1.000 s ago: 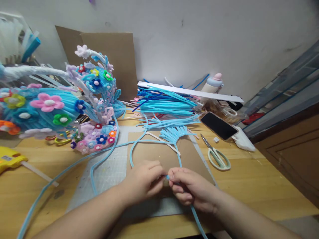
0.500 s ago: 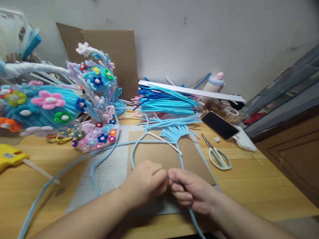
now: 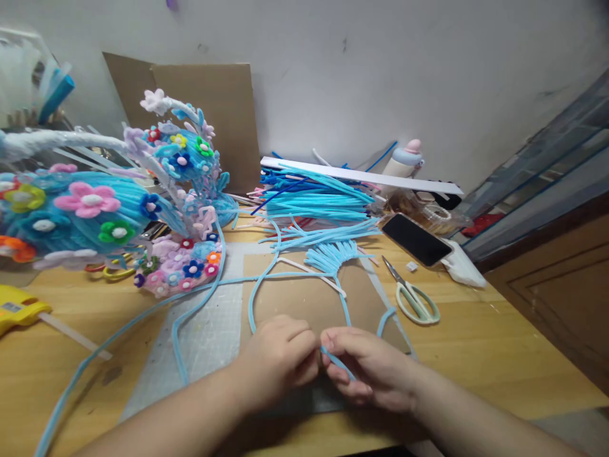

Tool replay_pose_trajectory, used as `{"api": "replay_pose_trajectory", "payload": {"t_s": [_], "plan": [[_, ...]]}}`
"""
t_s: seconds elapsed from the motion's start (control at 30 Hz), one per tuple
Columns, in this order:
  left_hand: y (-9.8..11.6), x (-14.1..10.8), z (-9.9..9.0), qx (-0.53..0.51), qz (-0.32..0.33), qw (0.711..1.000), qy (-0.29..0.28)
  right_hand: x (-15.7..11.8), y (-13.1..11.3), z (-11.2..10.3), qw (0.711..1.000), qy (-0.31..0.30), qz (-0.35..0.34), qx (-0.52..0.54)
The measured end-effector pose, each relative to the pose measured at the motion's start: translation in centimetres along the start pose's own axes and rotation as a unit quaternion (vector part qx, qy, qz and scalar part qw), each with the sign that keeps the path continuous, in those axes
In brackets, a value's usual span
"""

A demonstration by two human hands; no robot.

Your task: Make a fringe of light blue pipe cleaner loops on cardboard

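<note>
1. Clock directions run from the hands, 12 o'clock being straight ahead. The light-blue fuzzy stem (image 3: 339, 363) is at the centre, above the near part of the cardboard sheet (image 3: 299, 304).
2. The right hand (image 3: 368, 368) pinches this stem between thumb and fingers, palm partly open; such a light hold probably leaves room to bend or turn it.
3. The left hand (image 3: 283, 349) is curled closed just beside the right fingertips. What it grips is hidden, so I cannot tell; its closeness suggests it steadies or works the stem's end.
4. At 12 o'clock a fanned bunch of blue stems (image 3: 330, 257) lies on the cardboard, which, with the cutting mat (image 3: 209, 330) beneath, likely protects the table.
5. Beyond it, also at 12, is a pile of stems (image 3: 318, 204), seemingly kept as supply.
6. At 2 o'clock the scissors (image 3: 417, 303) lie blades away, handles presumably convenient for the right hand.
7. At 9 to 10 o'clock, a yellow tool (image 3: 21, 308) bears a pale label, its print too small to read. I can make out no brand; the phone (image 3: 417, 240), at 2 o'clock, shows a dark screen.
</note>
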State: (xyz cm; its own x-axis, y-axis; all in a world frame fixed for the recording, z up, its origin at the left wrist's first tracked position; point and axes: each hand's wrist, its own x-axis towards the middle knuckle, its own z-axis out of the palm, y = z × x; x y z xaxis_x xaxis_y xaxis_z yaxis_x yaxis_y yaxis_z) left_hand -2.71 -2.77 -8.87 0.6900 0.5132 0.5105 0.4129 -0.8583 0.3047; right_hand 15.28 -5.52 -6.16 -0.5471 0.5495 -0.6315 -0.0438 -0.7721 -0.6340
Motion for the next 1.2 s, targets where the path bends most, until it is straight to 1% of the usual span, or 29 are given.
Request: {"api": "replay_pose_trajectory", "payload": {"t_s": [0.1, 0.17, 0.23, 0.27, 0.3, 0.33, 0.37, 0.4, 0.43, 0.47, 0.5, 0.53, 0.57, 0.6, 0.63, 0.7, 0.73, 0.77, 0.8, 0.87, 0.9, 0.93, 0.97, 1.0, 1.03, 1.1, 1.13, 1.17, 1.2], "plan": [[0.1, 0.0, 0.0, 0.015, 0.014, 1.000, 0.000, 0.0, -0.1, -0.6, 0.981, -0.082, 0.102, 0.145], [0.1, 0.0, 0.0, 0.020, 0.019, 1.000, 0.001, 0.0, 0.0, -0.5, 0.974, -0.089, 0.112, 0.177], [0.2, 0.1, 0.0, 0.028, 0.020, 0.999, 0.012, 0.2, 0.3, -0.1, 0.984, -0.055, 0.073, 0.152], [0.3, 0.1, 0.0, 0.033, 0.019, 0.999, 0.019, 0.2, 0.4, 0.1, 0.993, -0.022, 0.039, 0.112], [0.3, 0.1, 0.1, 0.035, 0.018, 0.999, 0.025, 0.3, 0.6, 0.4, 0.999, 0.024, -0.010, 0.045], [0.4, 0.2, 0.1, 0.032, 0.016, 0.999, 0.026, 0.3, 0.8, 0.6, 0.993, 0.075, -0.074, -0.047], [0.4, 0.1, 0.2, 0.024, 0.010, 0.999, 0.022, 0.2, 0.9, 0.7, 0.969, 0.123, -0.147, -0.158], [0.5, 0.1, 0.2, 0.010, 0.001, 1.000, 0.011, 0.1, 1.1, 0.6, 0.923, 0.161, -0.219, -0.274], [0.5, 0.1, 0.3, -0.008, -0.010, 1.000, -0.003, 0.0, 1.2, 0.5, 0.862, 0.183, -0.280, -0.380], [0.5, 0.0, 0.3, -0.025, -0.021, 0.999, -0.016, -0.1, 1.3, 0.3, 0.803, 0.190, -0.324, -0.464], [0.5, -0.1, 0.4, -0.039, -0.027, 0.999, -0.025, -0.2, 1.4, 0.1, 0.758, 0.186, -0.350, -0.518], [0.5, -0.1, 0.4, -0.045, -0.027, 0.998, -0.029, -0.4, 1.5, -0.1, 0.738, 0.182, -0.359, -0.543], [0.4, -0.1, 0.5, -0.044, -0.019, 0.999, -0.024, -0.5, 1.5, -0.2, 0.744, 0.180, -0.352, -0.539], [0.4, -0.1, 0.5, -0.037, -0.007, 0.999, -0.013, -0.6, 1.5, -0.4, 0.778, 0.175, -0.328, -0.506], [0.3, -0.1, 0.5, -0.027, 0.005, 1.000, -0.001, -0.6, 1.4, -0.4, 0.833, 0.160, -0.285, -0.446], [0.3, 0.0, 0.4, -0.006, 0.025, 1.000, 0.017, -0.7, 1.2, -0.4, 0.945, 0.094, -0.163, -0.266], [0.3, 0.0, 0.4, 0.002, 0.033, 0.999, 0.021, -0.7, 1.1, -0.4, 0.980, 0.050, -0.097, -0.167], [0.3, 0.1, 0.3, 0.008, 0.040, 0.999, 0.021, -0.7, 1.0, -0.3, 0.996, 0.008, -0.041, -0.076], [0.3, 0.1, 0.3, 0.012, 0.047, 0.999, 0.018, -0.7, 0.9, -0.3, 1.000, -0.022, -0.003, -0.005], [0.2, 0.0, 0.4, 0.015, 0.051, 0.998, 0.016, -0.6, 0.9, -0.1, 0.997, -0.036, 0.020, 0.063], [0.2, 0.0, 0.4, 0.011, 0.043, 0.999, 0.016, -0.6, 0.9, -0.1, 0.998, -0.022, 0.004, 0.057], [0.2, 0.0, 0.4, 0.001, 0.029, 0.999, 0.016, -0.5, 1.0, 0.0, 0.999, 0.007, -0.034, 0.016], [0.2, 0.0, 0.5, -0.018, 0.010, 1.000, 0.012, -0.5, 1.1, 0.0, 0.993, 0.050, -0.093, -0.058], [0.1, 0.0, 0.5, -0.043, -0.011, 0.999, 0.002, -0.6, 1.3, 0.0, 0.970, 0.095, -0.162, -0.158], [0.1, 0.0, 0.5, -0.073, -0.033, 0.997, -0.013, -0.7, 1.4, -0.1, 0.925, 0.134, -0.231, -0.270], [0.1, 0.2, 0.4, -0.134, -0.076, 0.987, -0.055, -1.0, 1.6, -0.3, 0.798, 0.171, -0.334, -0.471], [0.1, 0.3, 0.4, -0.157, -0.094, 0.980, -0.075, -1.1, 1.7, -0.4, 0.746, 0.170, -0.356, -0.537], [0.0, 0.4, 0.3, -0.173, -0.110, 0.975, -0.089, -1.2, 1.7, -0.5, 0.716, 0.168, -0.363, -0.572], [0.0, 0.4, 0.3, -0.183, -0.119, 0.971, -0.095, -1.2, 1.6, -0.6, 0.712, 0.173, -0.357, -0.579]]}}
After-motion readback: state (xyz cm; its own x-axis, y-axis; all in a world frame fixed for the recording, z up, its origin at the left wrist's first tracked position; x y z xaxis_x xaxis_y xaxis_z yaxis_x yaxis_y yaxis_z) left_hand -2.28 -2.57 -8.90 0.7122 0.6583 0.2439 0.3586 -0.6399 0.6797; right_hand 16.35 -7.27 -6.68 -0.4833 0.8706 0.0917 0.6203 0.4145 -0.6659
